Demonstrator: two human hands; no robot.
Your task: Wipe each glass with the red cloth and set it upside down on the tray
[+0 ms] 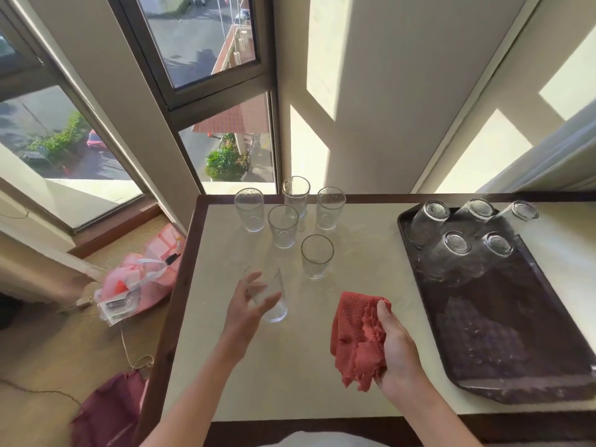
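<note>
left grip [248,304]: bare, wrapped loosely round the held glass [274,304], thumb across the front, fingers seen through the glass from behind
held glass: clear, empty, tilted, over the near-left part of the desk [290,382], just in front of the upright group; lifted or touching the desk, cannot tell
right grip [398,346]: clenched on the red cloth [354,343], over the middle of the desk toward the front edge
red cloth: bunched, waffle-textured, hanging from the right grip toward the left, between held glass and tray [516,366]
upright glasses [283,225]: five, mouths up, clustered by the desk's far edge, left of centre
tray: dark brown, rectangular, speckled with droplets, along the desk's right edge
upturned glasses [451,253]: five, mouths down, crowded at the tray's far end, three behind and two in front
desk: cream top, dark wooden rim, against a sunlit wall beside a window [200,53]
floor: pink plastic bag [142,279] and dark red fabric [109,411], left of the desk
</note>
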